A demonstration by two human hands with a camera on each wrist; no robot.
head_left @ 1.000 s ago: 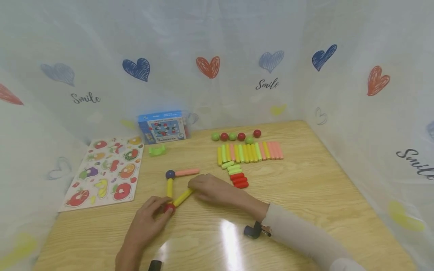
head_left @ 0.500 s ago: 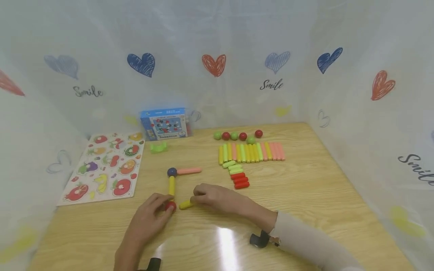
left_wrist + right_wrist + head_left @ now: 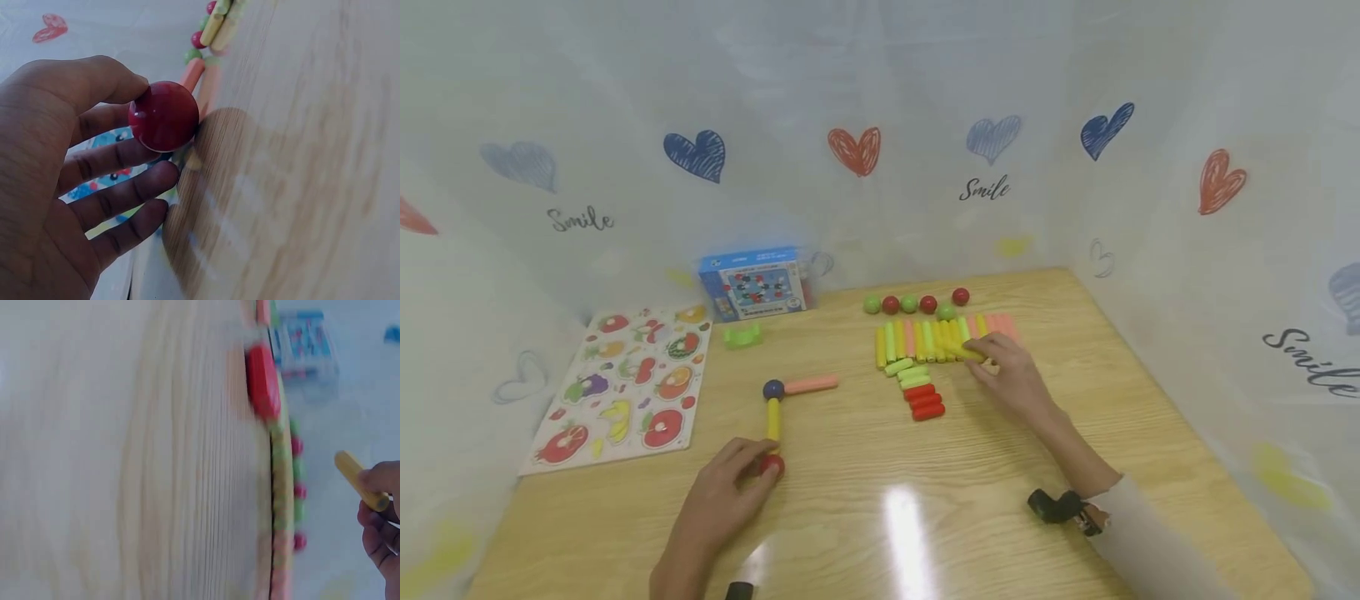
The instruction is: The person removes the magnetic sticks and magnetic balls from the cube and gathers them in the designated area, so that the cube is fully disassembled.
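My left hand holds a red ball between thumb and fingers at the front left. From that ball a yellow rod runs back to a blue ball, and a pink rod extends rightward from the blue one. Over the row of rods, my right hand pinches a loose yellow rod, raised above the table in the right wrist view. Part of the row lies hidden behind this hand.
Several green and red balls line up behind the rods. Short green rods and red rods lie in front. A fruit picture board, a blue box and a small green piece occupy the left and back.
The yellow rod in my right hand came away from the red ball, then travelled right and back to the rod row. My left hand keeps its place on the red ball.
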